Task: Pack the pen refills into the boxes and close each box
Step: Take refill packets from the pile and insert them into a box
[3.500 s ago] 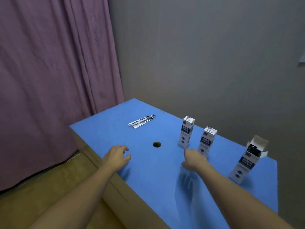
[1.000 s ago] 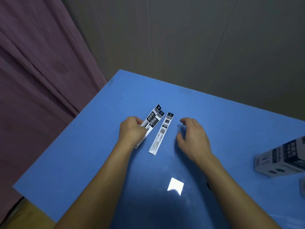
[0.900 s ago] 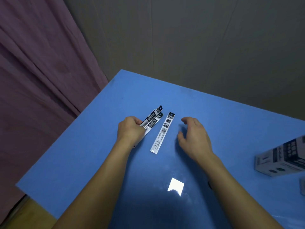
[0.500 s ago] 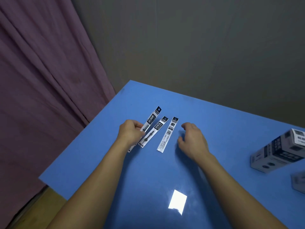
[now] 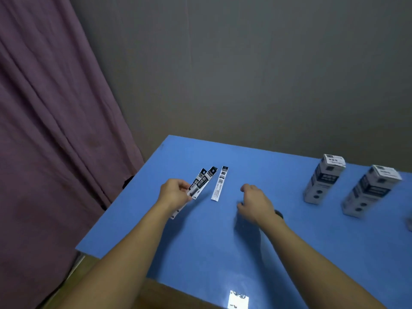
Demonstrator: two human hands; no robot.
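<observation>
While your left hand (image 5: 175, 194) pinches two refills (image 5: 199, 186) between thumb and curled fingers, they fan toward one o'clock, their lower ends passing under the hand; this hold probably gathers them into one bundle for packing. A third refill (image 5: 219, 184) lies flat on the table (image 5: 200, 248), just beside the held pair at their three o'clock, apart from both hands and likely next to be collected. Your right hand (image 5: 255, 204) hovers at three o'clock of that loose refill, fingers loosely curled and gripping nothing, seemingly poised to take it.

Count: three refills, each in a printed sleeve; two boxes in full view. The first box (image 5: 323, 179) and second box (image 5: 371, 190) stand upright at the table's three o'clock side, well apart from the refills, both with top flaps down. A further object shows at the right edge, too cropped to identify. No refill is boxed yet, as far as the view shows.
</observation>
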